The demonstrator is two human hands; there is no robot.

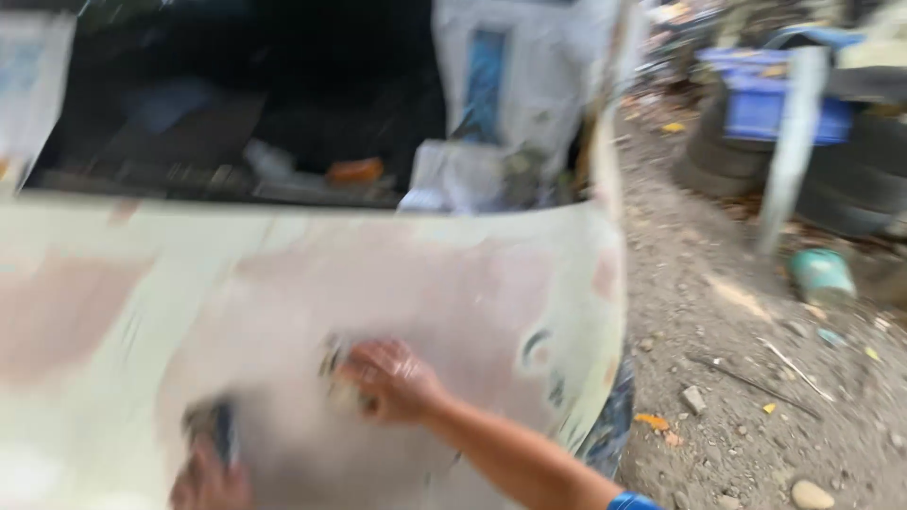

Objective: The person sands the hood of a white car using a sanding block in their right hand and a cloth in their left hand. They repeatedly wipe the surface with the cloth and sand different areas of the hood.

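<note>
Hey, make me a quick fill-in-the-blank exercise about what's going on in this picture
1. Both hands press on a pale car ____ panel.
2. The right hand wears a ____ wristband.
3. The left hand grips a dark, blurred ____.
4. Right of the panel, the ground is bare ____ strewn with stones.

Missing words: body; blue; block; dirt

A pale, whitish rectangular panel with a tall blue rectangle in its middle (487,85), which may be a label or printed sheet, stands upright at the top centre of the view against the dark opening, too blurred to make out more. Below it sits a crumpled white bag-like package (453,179), just beside a small orange packet-shaped thing (354,171). At the far right, blue rectangular plastic crates (756,104) rest on stacked dark tyres (718,156).
</note>
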